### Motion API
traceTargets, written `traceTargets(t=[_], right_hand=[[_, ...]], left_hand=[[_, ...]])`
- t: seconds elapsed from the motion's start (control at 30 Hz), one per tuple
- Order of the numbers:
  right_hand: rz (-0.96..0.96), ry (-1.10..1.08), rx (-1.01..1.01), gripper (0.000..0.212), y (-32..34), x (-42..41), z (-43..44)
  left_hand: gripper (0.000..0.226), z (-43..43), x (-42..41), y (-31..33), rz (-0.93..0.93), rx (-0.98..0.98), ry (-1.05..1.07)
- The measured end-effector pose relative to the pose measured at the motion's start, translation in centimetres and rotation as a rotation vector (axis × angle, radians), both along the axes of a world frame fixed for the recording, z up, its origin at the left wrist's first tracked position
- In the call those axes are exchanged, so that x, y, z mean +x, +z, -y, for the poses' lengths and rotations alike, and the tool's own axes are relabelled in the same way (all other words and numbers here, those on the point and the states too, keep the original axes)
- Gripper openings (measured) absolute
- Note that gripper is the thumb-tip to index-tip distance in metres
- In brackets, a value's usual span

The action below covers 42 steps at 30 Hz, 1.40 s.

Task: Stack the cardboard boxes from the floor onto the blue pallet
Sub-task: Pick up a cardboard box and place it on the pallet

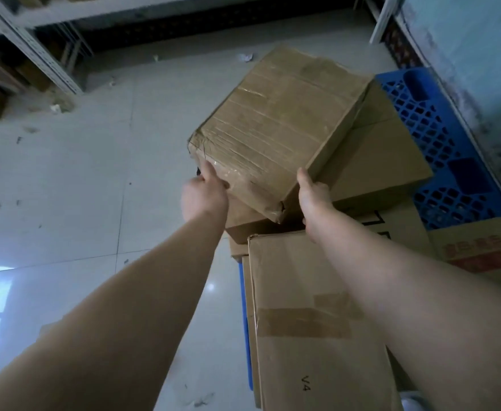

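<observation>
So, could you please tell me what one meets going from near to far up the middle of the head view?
box marked V4 → left hand and right hand, level with each other → taped box that they grip → tiled floor → metal shelving

A grey metal shelving rack (33, 51) stands at the upper left, with blurred brown clutter (0, 81) on its lowest shelf. 1 crumpled white paper scrap (245, 56) lies well apart from it, another scrap (56, 108) near the rack's foot. A pale blue-green wall (474, 40), darkly stained low down, rises at the right beside a white post (384, 16).
</observation>
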State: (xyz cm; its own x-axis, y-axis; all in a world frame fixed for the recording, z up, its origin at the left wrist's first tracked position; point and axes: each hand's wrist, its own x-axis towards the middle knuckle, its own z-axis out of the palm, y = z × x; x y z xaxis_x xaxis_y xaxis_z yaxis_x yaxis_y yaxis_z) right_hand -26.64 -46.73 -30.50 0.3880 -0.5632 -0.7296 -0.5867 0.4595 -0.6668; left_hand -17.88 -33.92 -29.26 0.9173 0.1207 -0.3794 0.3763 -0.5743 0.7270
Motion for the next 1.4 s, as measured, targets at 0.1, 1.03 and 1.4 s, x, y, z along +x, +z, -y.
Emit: traceTargets(t=[0.1, 1.03, 1.4], right_hand=[[0.010, 0.001, 0.016, 0.073, -0.5, 0.3, 0.6], [0.229, -0.138, -0.117, 0.059, 5.7, -20.2, 15.9], [0.008, -0.054, -0.112, 0.062, 1.8, -38.1, 24.5]], left_hand=[[0.048, 0.0, 5.5, -0.3, 0.137, 0.113, 0.029], [0.054, 12.9, -14.1, 3.2, -0.174, -0.455, -0.076], [0.065, 20.3, -33.2, -5.5, -0.404, -0.314, -0.187]])
